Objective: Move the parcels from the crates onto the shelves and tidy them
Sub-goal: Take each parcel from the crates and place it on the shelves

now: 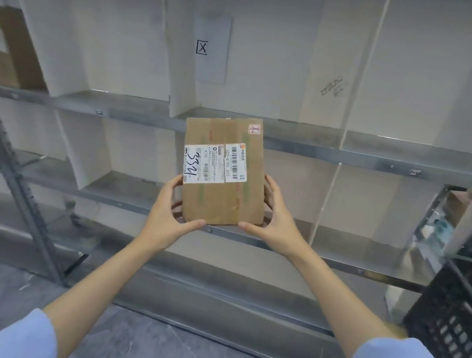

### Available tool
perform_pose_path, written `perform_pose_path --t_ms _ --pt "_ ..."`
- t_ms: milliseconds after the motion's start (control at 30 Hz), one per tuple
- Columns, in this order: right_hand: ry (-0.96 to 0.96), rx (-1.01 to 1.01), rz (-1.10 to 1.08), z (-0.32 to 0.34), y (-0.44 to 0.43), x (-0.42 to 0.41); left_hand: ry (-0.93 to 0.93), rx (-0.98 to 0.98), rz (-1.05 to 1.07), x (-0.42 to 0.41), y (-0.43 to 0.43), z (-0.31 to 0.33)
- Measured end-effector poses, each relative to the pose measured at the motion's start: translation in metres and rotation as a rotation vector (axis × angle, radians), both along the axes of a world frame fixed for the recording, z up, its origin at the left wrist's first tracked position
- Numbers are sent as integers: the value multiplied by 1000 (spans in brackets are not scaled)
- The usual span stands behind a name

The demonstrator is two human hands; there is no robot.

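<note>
Cardboard parcel [223, 170] is sitting upright at the centre of the frame, held out in front of the metal shelves [356, 154] with its labelled face turned toward the camera. A white shipping label [214, 164] is running sideways across that face, with handwritten digits at its left end, and strips of tape are showing along the length of the box. The left hand [169, 211] is cupping the lower left corner, thumb lying along the bottom edge, while the right hand [276, 216] is clasping the lower right edge, fingers wrapping behind; both are closed on the box and neither is free. Judging by its flat sides and square corners, the box is looking stiff and fairly light, since it is being carried by its bottom corners alone; the taped face could be a little slick, so gripping the two opposite edges seems the safer hold. Behind it, the white-divided shelf bays are standing mostly bare, one bearing a sheet marked with a boxed cross [202, 47] at upper centre. Another brown box [5, 46] is resting in the bay at the upper left of the frame. A black plastic crate [458, 331] is standing at the lower right, with a corner of cardboard showing in it.
</note>
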State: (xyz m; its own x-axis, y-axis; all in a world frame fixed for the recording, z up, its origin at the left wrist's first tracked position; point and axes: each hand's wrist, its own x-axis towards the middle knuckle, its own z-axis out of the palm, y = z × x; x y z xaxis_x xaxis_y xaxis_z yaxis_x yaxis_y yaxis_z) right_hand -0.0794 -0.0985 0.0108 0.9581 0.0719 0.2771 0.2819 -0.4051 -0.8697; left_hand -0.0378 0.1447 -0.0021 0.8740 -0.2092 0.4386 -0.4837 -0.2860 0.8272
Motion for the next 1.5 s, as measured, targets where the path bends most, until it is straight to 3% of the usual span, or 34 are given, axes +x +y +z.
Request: perform_pose_path --t_ms 433,900,1500 --pt "-61 47 103 10 169 67 -99 -30 107 43 167 11" --pt "-90 68 299 4 292 139 -90 -56 278 68 289 3" --pt "-51 42 476 -19 478 320 -8 -20 600 179 449 -19"
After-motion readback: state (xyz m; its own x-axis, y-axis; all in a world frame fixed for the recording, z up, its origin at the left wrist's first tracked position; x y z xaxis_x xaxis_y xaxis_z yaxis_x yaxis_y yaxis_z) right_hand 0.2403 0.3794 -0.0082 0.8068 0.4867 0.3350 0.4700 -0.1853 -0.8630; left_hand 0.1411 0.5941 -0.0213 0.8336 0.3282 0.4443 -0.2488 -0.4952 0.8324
